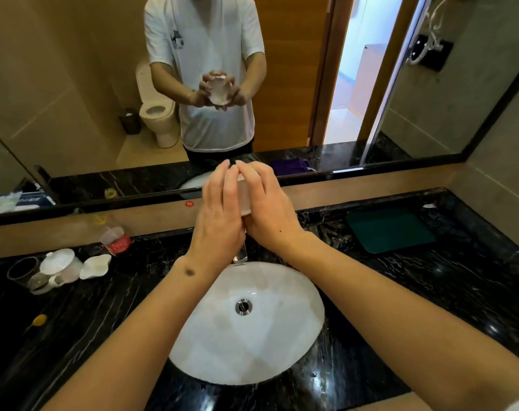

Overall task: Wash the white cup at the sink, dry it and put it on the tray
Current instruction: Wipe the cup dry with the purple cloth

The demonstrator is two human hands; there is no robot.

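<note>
White cup held between both hands above the rear of the sink, lifted in front of the mirror's lower edge; only a narrow strip of its side and base shows between the palms. Left hand wraps the cup's left side, fingers extended upward along it. Right hand closes on the right side, its fingertips meeting those of the left hand at the cup's top, so that the two hands are pressed together around the cup. The mirror shows the same grip from the front: the cup's open mouth faces the glass, both hands cupped round it.

Directly below the hands, the chrome faucet spout projects over the oval white sink basin, whose metal drain lies near its centre. Whether water is running cannot be told. The basin is set into a black veined marble countertop.

On the counter to the right, well apart from the basin, lies a dark green rectangular tray. To the left stand a white lidded teacup, a white leaf-shaped dish just beside it, a dark glass tumbler, and a tilted clear plastic bottle with a red label near the wall ledge. A small yellow object lies nearer the front edge.
</note>
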